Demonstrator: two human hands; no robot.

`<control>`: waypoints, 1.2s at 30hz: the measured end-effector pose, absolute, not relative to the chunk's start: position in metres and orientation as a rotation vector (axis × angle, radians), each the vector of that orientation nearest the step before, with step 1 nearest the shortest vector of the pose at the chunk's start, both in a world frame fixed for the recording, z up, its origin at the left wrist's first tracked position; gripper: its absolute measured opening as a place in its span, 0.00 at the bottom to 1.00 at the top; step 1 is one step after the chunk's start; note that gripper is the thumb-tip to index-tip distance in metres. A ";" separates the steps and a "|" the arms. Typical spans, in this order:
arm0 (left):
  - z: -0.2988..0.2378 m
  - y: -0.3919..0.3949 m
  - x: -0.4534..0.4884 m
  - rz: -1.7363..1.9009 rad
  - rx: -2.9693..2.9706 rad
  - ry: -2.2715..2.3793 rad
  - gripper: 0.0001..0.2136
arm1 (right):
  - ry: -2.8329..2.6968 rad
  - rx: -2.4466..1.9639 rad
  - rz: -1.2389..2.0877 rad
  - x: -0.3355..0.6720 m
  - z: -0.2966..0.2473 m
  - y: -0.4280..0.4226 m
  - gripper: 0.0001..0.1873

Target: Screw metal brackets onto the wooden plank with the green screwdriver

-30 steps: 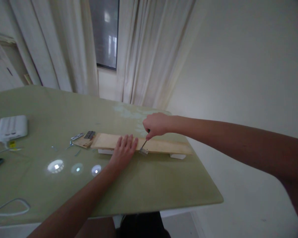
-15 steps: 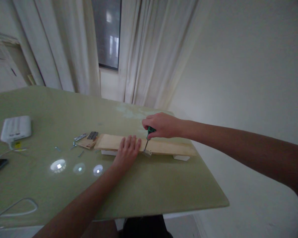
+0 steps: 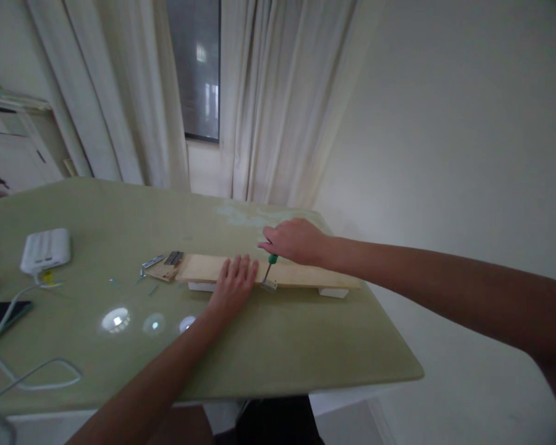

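A long pale wooden board (image 3: 310, 274) lies across the green tabletop, raised on white blocks (image 3: 332, 292). My left hand (image 3: 234, 283) rests flat on the board, left of its middle, fingers stretched out. My right hand (image 3: 297, 240) is closed around the green handle of a screwdriver (image 3: 271, 261). The screwdriver slants down to the left, its tip at a small metal hinge (image 3: 269, 285) on the board's near edge. Whether the tip sits in a screw is too small to tell.
Left of the board lie a brown piece of card or wood (image 3: 163, 271), a dark hinge (image 3: 174, 258), a silver hinge (image 3: 152, 261) and several screws (image 3: 153, 289). A white power bank (image 3: 46, 250) with a cable and a dark phone (image 3: 2, 318) are further left.
My right hand has turned on the screwdriver, the fingers now higher around its handle. My left hand stays on the board. The whole view has shifted slightly.
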State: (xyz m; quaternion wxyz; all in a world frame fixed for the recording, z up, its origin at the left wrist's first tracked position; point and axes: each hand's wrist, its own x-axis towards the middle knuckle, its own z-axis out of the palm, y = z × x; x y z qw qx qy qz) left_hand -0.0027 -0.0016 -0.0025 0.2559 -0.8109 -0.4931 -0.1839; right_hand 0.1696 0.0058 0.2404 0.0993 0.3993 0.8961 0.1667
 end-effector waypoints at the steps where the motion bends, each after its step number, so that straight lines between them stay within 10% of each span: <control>1: -0.003 -0.002 -0.003 -0.493 -2.194 -1.333 0.24 | 2.655 1.203 0.454 0.171 0.240 0.005 0.24; 26: -0.008 0.001 -0.007 -0.499 -2.177 -1.310 0.25 | 2.760 1.450 0.408 0.169 0.221 0.006 0.29; 31: -0.003 0.003 -0.010 -0.494 -2.201 -1.308 0.26 | 3.104 1.373 -0.089 0.186 0.208 0.011 0.15; 36: 0.019 0.009 -0.007 -0.369 -2.278 -1.301 0.25 | 3.287 1.061 -1.277 0.207 0.187 0.023 0.16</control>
